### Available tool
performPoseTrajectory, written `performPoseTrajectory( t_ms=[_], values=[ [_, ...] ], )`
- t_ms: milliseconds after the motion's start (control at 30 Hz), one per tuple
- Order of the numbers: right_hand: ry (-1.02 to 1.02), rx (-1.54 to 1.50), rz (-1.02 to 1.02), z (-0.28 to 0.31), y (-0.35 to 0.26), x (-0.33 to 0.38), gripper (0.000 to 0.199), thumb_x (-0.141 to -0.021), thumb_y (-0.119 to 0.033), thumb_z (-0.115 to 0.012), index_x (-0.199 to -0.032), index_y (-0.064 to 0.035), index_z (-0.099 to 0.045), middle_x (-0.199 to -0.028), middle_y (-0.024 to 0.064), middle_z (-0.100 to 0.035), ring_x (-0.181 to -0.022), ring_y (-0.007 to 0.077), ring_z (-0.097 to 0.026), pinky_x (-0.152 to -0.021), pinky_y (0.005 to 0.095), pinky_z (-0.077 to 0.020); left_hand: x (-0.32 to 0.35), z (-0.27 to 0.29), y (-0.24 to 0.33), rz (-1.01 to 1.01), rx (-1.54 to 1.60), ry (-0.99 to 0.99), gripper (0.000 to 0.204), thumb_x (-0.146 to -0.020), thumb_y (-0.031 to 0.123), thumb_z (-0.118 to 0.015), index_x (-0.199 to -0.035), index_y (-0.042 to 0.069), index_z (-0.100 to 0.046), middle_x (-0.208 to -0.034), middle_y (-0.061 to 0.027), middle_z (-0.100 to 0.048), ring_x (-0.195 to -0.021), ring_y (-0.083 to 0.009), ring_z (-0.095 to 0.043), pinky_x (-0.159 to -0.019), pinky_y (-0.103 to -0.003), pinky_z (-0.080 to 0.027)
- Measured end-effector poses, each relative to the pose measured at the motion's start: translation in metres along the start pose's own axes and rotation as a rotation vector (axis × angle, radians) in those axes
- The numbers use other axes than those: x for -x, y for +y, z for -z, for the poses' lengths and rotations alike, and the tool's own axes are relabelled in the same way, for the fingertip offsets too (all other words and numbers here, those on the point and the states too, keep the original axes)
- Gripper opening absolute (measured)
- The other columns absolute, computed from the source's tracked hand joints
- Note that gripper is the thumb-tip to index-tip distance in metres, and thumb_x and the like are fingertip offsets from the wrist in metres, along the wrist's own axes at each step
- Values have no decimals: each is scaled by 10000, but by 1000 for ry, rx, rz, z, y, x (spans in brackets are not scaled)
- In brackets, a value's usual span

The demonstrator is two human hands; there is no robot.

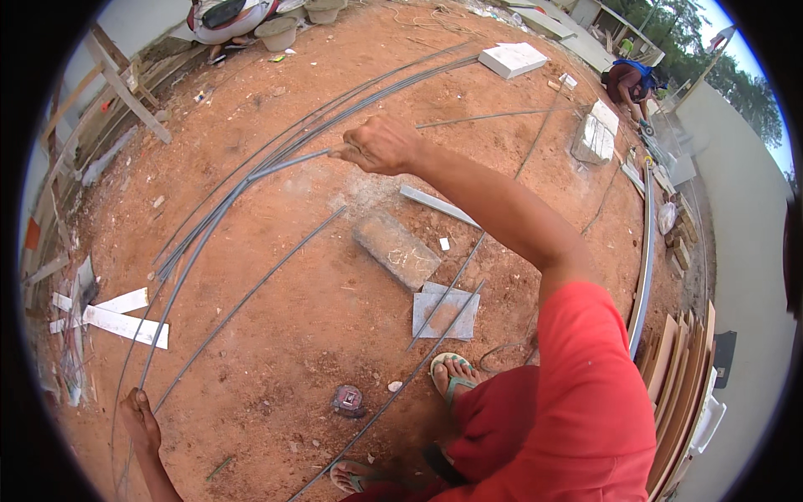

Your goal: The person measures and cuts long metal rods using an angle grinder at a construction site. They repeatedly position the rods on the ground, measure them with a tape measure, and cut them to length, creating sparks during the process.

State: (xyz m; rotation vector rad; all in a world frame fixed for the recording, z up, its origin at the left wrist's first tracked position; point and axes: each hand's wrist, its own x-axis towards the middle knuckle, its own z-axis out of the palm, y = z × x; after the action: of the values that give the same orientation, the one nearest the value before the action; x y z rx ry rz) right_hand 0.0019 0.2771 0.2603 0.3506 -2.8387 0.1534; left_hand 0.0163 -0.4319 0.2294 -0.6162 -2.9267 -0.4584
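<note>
Both grips closed on thin grey ribbed steel rod (219, 219): right hand (381, 145), left hand (139, 418).

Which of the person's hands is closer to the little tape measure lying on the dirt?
Left. The left hand is low beside the tape measure, off to its left, gripping a thin steel rod. The right hand is stretched far out beyond it, holding the rod's other end.

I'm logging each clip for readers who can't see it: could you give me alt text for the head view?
A person in red holds a long grey steel rod in both hands, the right hand raised at one end and the left hand low near the other. More rods, a concrete block and a tape measure lie on the red dirt ground.
</note>
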Motion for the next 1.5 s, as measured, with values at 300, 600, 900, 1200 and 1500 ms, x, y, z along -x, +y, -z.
performPoseTrajectory(
  t_ms=[300,600,900,1200,1500],
  values=[
    [-774,-207,253,-102,-53,192,751,-1049,-611,-390,-723,11,-656,-638,227,-643,-701,473,-667,-660,542,-553,149,-141,-7,140,96,-814,399,-950,338,-626,-743,-3,-636,-697,-263,-649,-708,-472,-669,-638,-512,-527],
    [-573,-158,219,-97,-62,181,604,-1030,-556,-496,-805,-14,-640,-655,202,-649,-679,433,-677,-608,520,-533,185,-177,2,8,16,-572,168,-898,168,-673,-876,3,-655,-811,-250,-680,-779,-473,-666,-694,-538,-532],
    [-408,-172,283,-87,-98,138,546,-1019,-514,-544,-819,-11,-616,-644,180,-650,-652,410,-684,-579,500,-535,157,-182,7,-68,-42,-428,185,-827,181,-745,-867,23,-657,-830,-200,-682,-817,-415,-678,-719,-513,-540],
    [-717,-282,350,-138,-179,161,385,-1000,-331,-574,-947,50,-597,-698,225,-671,-740,443,-701,-650,531,-557,181,-186,16,-152,-103,-443,200,-824,196,-756,-871,27,-661,-867,-189,-687,-853,-386,-680,-746,-507,-552],
    [-759,-394,450,-155,-200,190,234,-928,-146,-613,-1088,22,-581,-984,231,-643,-876,422,-711,-729,517,-568,184,-174,26,-95,-93,-526,187,-810,129,-763,-916,24,-650,-926,-175,-668,-914,-395,-663,-743,-504,-548]
  ],
)
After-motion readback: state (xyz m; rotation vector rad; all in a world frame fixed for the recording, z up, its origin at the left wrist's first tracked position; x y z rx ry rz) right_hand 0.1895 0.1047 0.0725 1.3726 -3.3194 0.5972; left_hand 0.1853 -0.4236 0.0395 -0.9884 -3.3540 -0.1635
